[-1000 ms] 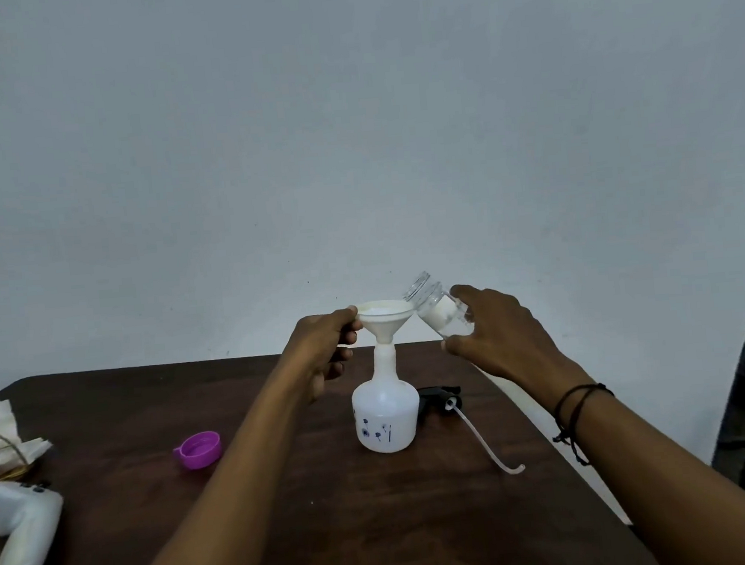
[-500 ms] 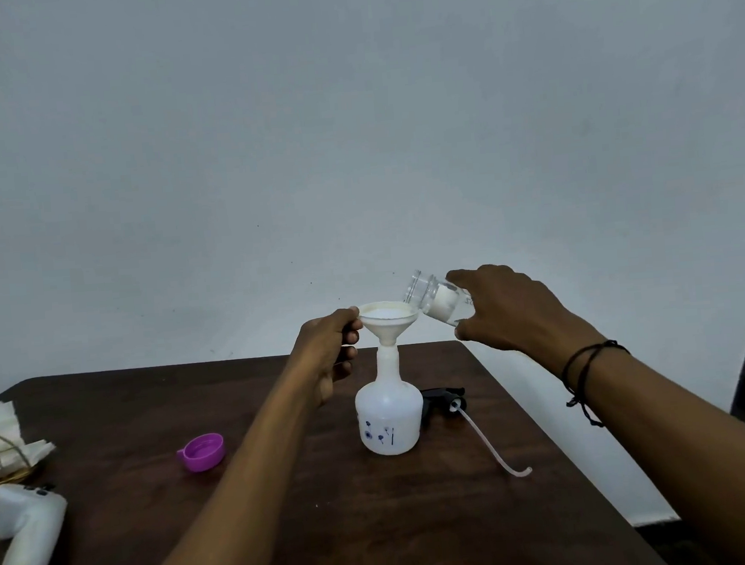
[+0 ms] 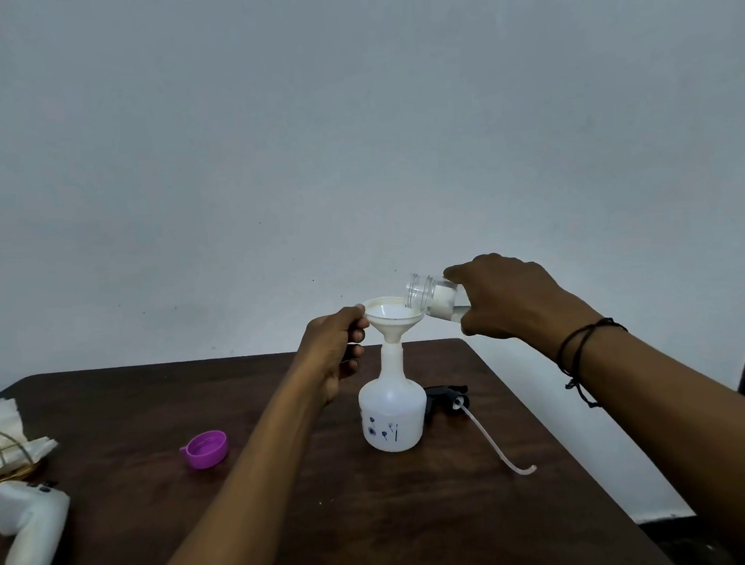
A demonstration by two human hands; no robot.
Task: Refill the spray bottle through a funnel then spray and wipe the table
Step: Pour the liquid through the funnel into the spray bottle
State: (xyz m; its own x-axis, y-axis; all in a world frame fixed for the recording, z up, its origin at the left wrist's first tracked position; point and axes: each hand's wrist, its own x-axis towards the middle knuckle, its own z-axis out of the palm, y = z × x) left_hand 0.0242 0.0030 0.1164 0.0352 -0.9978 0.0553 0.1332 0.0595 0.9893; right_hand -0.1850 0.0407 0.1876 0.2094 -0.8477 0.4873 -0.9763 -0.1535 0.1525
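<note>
A white spray bottle (image 3: 392, 419) with small blue flower prints stands on the dark wooden table (image 3: 381, 527). A white funnel (image 3: 393, 316) sits in its neck. My left hand (image 3: 335, 347) grips the funnel's rim on the left side. My right hand (image 3: 505, 298) holds a clear refill bottle (image 3: 430, 298), tipped almost level, its open mouth over the funnel's right edge. The black spray head (image 3: 444, 394) with its long white dip tube (image 3: 495, 446) lies on the table right of the spray bottle.
A purple cap (image 3: 205, 449) lies left of the bottle. At the far left sit a white handheld controller (image 3: 27, 537) and a wire holder with white paper napkins (image 3: 0, 441). The table's right edge runs close under my right forearm.
My right hand has risen and tipped the clear bottle further, bringing its mouth over the funnel. My left hand has stayed on the funnel's rim.
</note>
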